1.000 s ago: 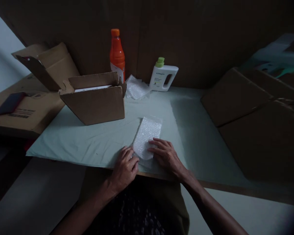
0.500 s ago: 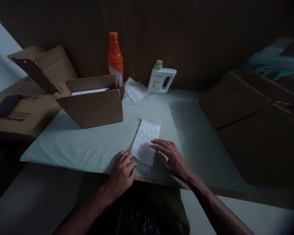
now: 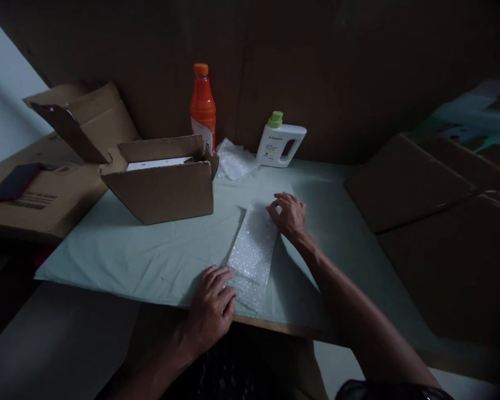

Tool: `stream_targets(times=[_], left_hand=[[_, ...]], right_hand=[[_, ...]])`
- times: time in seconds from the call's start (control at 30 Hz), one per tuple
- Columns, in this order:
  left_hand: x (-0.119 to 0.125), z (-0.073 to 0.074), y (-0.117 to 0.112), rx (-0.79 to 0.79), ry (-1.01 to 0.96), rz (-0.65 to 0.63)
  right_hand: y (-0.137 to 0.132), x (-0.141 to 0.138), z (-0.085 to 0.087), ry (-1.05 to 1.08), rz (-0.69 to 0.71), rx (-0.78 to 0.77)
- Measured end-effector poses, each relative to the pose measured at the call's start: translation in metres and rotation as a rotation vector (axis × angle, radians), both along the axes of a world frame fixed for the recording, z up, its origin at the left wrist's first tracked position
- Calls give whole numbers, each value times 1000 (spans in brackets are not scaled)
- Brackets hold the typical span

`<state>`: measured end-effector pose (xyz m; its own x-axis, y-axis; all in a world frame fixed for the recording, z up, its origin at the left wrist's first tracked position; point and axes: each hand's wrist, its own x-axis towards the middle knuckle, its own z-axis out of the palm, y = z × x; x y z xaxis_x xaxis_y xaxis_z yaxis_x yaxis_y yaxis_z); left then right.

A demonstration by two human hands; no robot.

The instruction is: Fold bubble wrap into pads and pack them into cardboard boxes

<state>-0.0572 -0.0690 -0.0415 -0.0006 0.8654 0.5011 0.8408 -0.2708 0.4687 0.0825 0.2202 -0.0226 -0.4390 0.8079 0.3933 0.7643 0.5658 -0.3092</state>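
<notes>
A flat, clear piece of bubble wrap [image 3: 253,244] lies on the cloth-covered table in front of me, with a second layer showing at its near end. My right hand [image 3: 289,215] is at its far right corner, thumb and index finger pinched together on the edge. Beside the near left edge rests my left hand [image 3: 214,300], its fingers loosely bent, lying on the cloth and touching the wrap. The undersides of the left fingertips are hidden.
Left stands an open cardboard box [image 3: 162,194] with something white inside. Behind are an orange bottle [image 3: 203,105], more bubble wrap [image 3: 236,159] and a white jug [image 3: 279,145] with a green cap. A phone [image 3: 14,181] lies on cardboard at far left. Large boxes [image 3: 416,183] stand right.
My right hand has moved away from me, from the middle of the bubble wrap to its far right corner, and its fingers have closed. My left hand has stayed nearly in place.
</notes>
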Motion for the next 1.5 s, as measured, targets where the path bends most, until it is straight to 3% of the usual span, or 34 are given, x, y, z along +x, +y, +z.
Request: stream_targets(times=[0.13, 0.23, 0.3, 0.4, 0.47, 0.53, 0.63, 0.77, 0.87, 1.07, 1.13, 1.3, 1.5], left_hand=[[-1, 1, 0, 5, -3, -3], [-3, 1, 0, 9, -4, -15], [-3, 2, 0, 2, -4, -25], [-3, 2, 0, -3, -7, -22], [-3, 3, 0, -11, -16, -21], [-4, 6, 0, -31, -30, -28], [-11, 12, -2, -82, -68, -66], [-24, 18, -5, -190, -93, -147], [-30, 21, 0, -237, -81, -133], [-43, 45, 24, -398, -156, -282], [-50, 50, 29, -437, -143, -269], [-58, 38, 26, -421, 69, -244], [-53, 35, 23, -435, 113, -236]], right_hand=[[6, -2, 4, -7, -6, 13], [-14, 10, 10, 17, -17, 39], [-46, 27, 18, 54, 99, 35], [-112, 53, 31, 26, 474, -84], [-154, 63, 36, -62, 622, -143], [-186, 64, 33, -116, 671, -144], [-209, 57, 17, -114, 624, -36], [-212, 50, -4, -79, 562, 116], [-210, 48, -7, 0, 572, 145], [-199, 46, 9, 110, 547, -105], [-196, 51, 14, 77, 559, -168], [-194, 66, 23, -65, 641, -196], [-190, 60, 18, -115, 692, -95]])
